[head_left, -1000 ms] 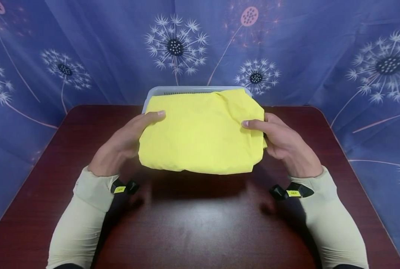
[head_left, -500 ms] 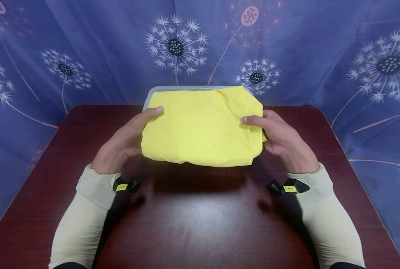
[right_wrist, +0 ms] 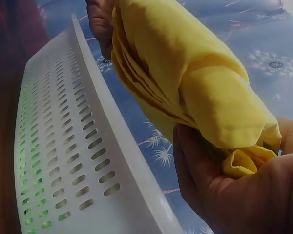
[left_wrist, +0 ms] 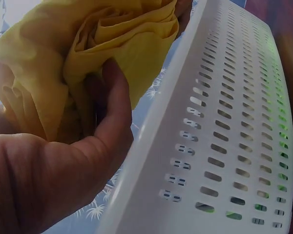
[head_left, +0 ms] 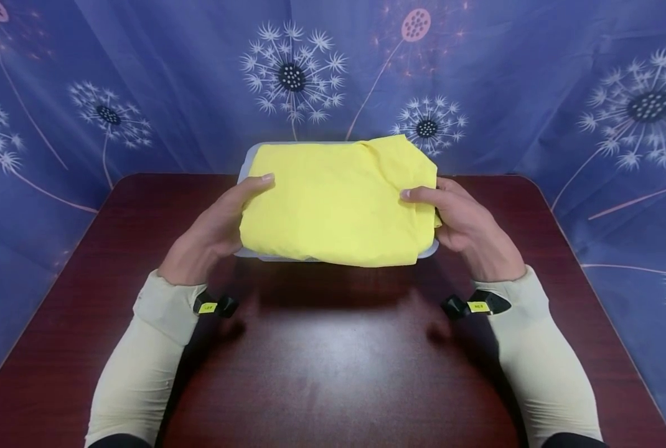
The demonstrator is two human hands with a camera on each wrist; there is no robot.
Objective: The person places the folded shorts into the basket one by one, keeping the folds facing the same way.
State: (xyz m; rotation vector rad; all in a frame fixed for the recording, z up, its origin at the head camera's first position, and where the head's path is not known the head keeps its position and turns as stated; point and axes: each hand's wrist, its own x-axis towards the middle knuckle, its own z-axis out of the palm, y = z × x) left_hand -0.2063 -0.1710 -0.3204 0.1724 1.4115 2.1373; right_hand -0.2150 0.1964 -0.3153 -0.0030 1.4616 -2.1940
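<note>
A folded yellow cloth [head_left: 333, 205] spans the space between both hands, held above a white slotted basket [left_wrist: 224, 126]. My left hand [head_left: 212, 221] grips its left end, thumb on top and fingers underneath. On the other end, my right hand [head_left: 467, 218] grips the cloth the same way. Stacked folds of the cloth [left_wrist: 122, 29] show in the left wrist view, and a rolled edge of the cloth [right_wrist: 219, 102] in the right wrist view. From the head, the cloth hides most of the basket; only parts of its rim [head_left: 246, 168] show.
The basket stands on a dark red-brown table [head_left: 333, 361], near its back edge. Green shows through the lower slots in both wrist views, but what it is cannot be made out. Behind hangs a blue curtain [head_left: 198, 74] printed with dandelions.
Both hands have carried the cloth forward, away from the body, over the basket. The basket's front rim now shows below the cloth. The grip of each hand looks the same.
</note>
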